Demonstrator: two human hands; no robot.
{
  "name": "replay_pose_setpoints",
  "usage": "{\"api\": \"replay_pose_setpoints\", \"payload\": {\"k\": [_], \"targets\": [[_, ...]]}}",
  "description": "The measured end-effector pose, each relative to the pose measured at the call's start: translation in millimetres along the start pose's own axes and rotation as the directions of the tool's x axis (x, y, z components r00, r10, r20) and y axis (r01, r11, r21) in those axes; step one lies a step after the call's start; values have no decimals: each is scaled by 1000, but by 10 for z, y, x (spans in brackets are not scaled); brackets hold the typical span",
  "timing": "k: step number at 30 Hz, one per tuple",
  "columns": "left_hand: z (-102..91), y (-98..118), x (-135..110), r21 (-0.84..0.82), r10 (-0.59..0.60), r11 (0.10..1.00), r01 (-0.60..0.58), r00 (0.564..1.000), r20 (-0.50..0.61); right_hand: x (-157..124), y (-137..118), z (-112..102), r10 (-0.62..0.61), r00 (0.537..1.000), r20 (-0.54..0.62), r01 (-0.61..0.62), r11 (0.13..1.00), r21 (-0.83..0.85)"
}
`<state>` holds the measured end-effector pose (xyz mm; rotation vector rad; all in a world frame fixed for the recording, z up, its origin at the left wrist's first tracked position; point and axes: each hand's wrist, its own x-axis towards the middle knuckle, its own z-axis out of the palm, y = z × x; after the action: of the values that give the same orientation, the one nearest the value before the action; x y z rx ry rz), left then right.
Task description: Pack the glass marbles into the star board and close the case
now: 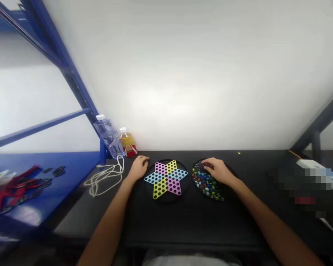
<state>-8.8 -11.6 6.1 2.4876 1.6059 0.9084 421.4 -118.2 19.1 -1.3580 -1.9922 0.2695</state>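
Note:
A round black Chinese checkers board (pixel 167 178) lies on the table, its six-pointed star in pink, yellow and light blue, with no marbles visible in its holes. Just left of the board, my left hand (pixel 138 168) rests on the table, fingers loosely apart and holding nothing I can see. To the right of the board, a round black tray (pixel 231 168) holds many glass marbles (pixel 207 184) in mixed colours. My right hand (pixel 218 170) reaches over the upper part of this tray, thumb and fingers apart, fingertips at the marbles. Its palm hides some of them.
At the back left stand a clear water bottle (pixel 111 138) and a smaller bottle with a yellow and red label (pixel 128 142). A white cable (pixel 107 177) lies coiled before them. A white box (pixel 319 170) sits at far right. Blue metal framing (pixel 72 79) rises at left.

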Motion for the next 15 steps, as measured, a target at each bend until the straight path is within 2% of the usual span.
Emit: {"api": "replay_pose_setpoints", "payload": {"k": [5,10,13,15], "targets": [[10,8,4,15,12,1000,-12,1000,6,-7,45,29,9,999,35,-9,1000,9],[-55,71,6,76,95,993,-92,995,-34,-9,90,29,29,999,30,-30,999,33],[-193,229,28,102,151,985,-140,982,-111,-3,111,13,54,998,33,-58,988,144],[-305,445,43,108,136,987,-116,970,-201,10,84,-12,101,994,49,-110,951,290]]}}
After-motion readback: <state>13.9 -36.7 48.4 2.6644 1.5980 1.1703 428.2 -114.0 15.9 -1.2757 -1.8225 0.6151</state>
